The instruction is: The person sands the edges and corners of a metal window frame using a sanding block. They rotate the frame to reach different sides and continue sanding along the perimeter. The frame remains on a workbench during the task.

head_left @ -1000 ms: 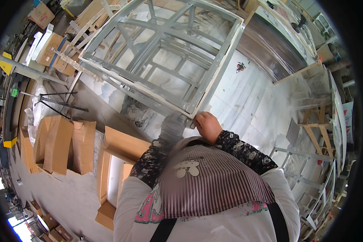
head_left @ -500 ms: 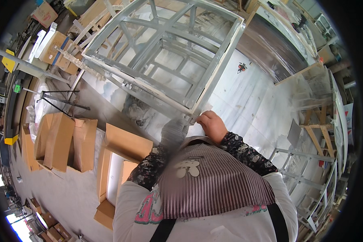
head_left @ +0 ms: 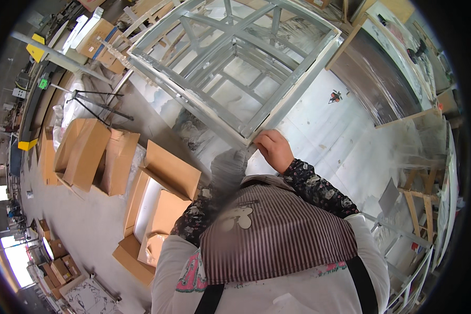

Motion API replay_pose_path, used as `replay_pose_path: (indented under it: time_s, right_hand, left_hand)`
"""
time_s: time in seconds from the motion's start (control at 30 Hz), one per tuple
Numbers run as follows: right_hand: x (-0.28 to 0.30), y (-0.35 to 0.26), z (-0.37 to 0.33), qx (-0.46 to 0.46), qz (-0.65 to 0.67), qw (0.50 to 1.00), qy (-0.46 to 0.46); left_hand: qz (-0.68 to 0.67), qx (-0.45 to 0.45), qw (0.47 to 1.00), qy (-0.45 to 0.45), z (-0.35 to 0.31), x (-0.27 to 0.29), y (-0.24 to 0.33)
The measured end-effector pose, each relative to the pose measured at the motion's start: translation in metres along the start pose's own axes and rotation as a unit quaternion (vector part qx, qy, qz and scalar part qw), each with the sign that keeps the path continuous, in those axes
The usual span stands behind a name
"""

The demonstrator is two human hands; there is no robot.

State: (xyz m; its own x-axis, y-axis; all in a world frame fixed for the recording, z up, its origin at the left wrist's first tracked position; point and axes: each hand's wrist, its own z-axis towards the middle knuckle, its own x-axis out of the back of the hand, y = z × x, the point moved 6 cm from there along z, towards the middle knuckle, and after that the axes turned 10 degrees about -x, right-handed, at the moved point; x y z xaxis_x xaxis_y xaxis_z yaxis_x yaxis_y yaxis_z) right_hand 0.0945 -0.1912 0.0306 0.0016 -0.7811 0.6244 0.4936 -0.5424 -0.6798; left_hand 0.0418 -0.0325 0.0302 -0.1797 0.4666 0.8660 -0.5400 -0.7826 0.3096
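A large white lattice frame [head_left: 230, 68] of crossed bars lies tilted on a white, paint-marked work table [head_left: 329, 141]. My right hand [head_left: 275, 149] grips the frame's near corner, fingers curled over its edge. My left hand [head_left: 227, 167] shows only as a grey blurred shape just below the frame's near edge, at the end of a flowered sleeve; whether it touches the frame is unclear. A striped apron covers my chest at the bottom of the view.
Open cardboard boxes [head_left: 162, 183] and leaning flat cardboard [head_left: 89, 152] stand on the floor at left. A black tripod stand [head_left: 94, 104] is behind them. Wooden racks [head_left: 418, 209] line the right side, and a shiny panel [head_left: 371, 73] leans beyond the table.
My right hand has stayed on the frame's corner and moved slightly away from my body with it. The frame has shifted a little in view.
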Motion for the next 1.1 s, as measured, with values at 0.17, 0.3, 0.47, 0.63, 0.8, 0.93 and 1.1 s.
replay_pose_path:
  time_s: [0.17,0.3,0.47,0.63,0.8,0.93,1.1]
  right_hand:
    - [-0.003,0.008,0.005,0.033,0.019,0.999,-0.010]
    - [-0.006,0.015,0.008,0.059,0.022,0.998,-0.030]
    - [-0.013,0.023,0.012,0.101,0.005,0.993,-0.060]
    - [-0.012,0.022,0.014,0.137,-0.007,0.988,-0.074]
    - [-0.009,0.017,0.014,0.138,0.009,0.988,-0.069]
    - [-0.013,0.021,0.015,0.154,0.003,0.985,-0.079]
    - [-0.022,0.031,0.014,0.189,-0.008,0.978,-0.085]
  left_hand:
    - [0.042,-0.001,0.999,0.007,0.003,0.001,0.003]
    - [0.056,-0.013,0.998,0.018,0.005,-0.002,0.003]
    - [0.058,0.004,0.998,0.010,0.004,-0.009,0.002]
    - [0.035,-0.001,0.999,0.013,0.006,-0.007,0.005]
    - [0.057,-0.009,0.998,0.027,0.009,0.004,0.010]
    - [0.085,-0.015,0.996,0.022,0.010,0.001,0.008]
    - [0.112,0.018,0.993,-0.029,0.005,-0.018,-0.002]
